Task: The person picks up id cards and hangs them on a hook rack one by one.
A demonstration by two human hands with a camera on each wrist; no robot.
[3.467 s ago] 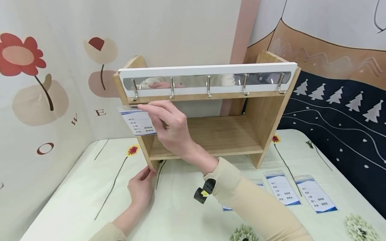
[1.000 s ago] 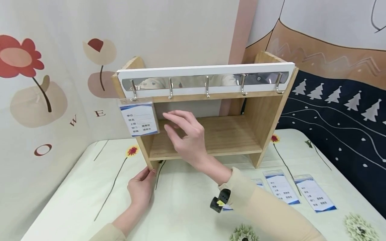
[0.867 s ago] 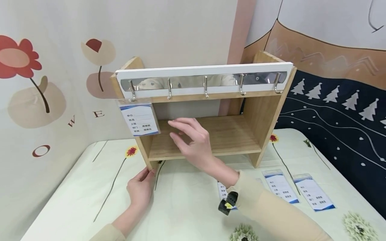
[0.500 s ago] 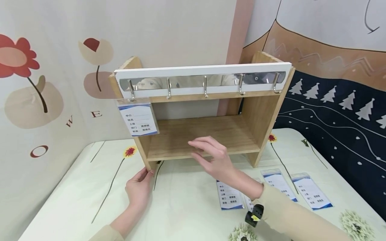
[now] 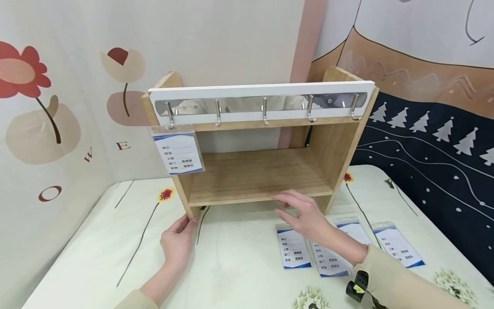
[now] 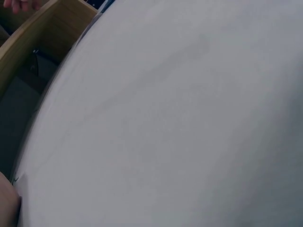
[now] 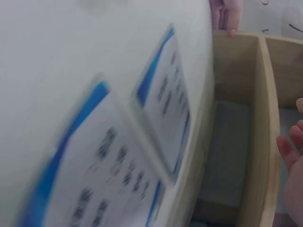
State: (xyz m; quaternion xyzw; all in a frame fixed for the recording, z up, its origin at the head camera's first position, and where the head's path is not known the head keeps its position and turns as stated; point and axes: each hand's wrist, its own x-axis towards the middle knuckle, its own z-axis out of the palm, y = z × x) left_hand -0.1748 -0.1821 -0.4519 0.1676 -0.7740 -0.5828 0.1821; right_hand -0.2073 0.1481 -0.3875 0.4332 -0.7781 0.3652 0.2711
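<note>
A wooden shelf (image 5: 251, 176) stands on the table with a metal hook rail (image 5: 241, 104) along its white front board. From the leftmost hook hangs a name badge (image 5: 178, 152) in a clear sleeve. My left hand (image 5: 176, 242) pinches the shelf's lower left front corner between thumb and fingers. My right hand (image 5: 306, 216) holds nothing, its fingers loosely bent before the shelf's lower front edge. Under and beside the right forearm lie several more badges, among them a left one (image 5: 294, 249) and a far right one (image 5: 399, 245). The forearm partly covers the middle ones.
A pale cloth with printed flowers covers the table (image 5: 231, 266). Behind it hangs a light backdrop (image 5: 239, 38), with a dark tree-patterned cloth (image 5: 428, 146) at the right. Four bare hooks, such as the middle hook (image 5: 264, 111), line the rail.
The right hand has let go of the badge, which now hangs on the leftmost hook, and has moved right and down towards the badges on the table. The left hand stays at the shelf corner.
</note>
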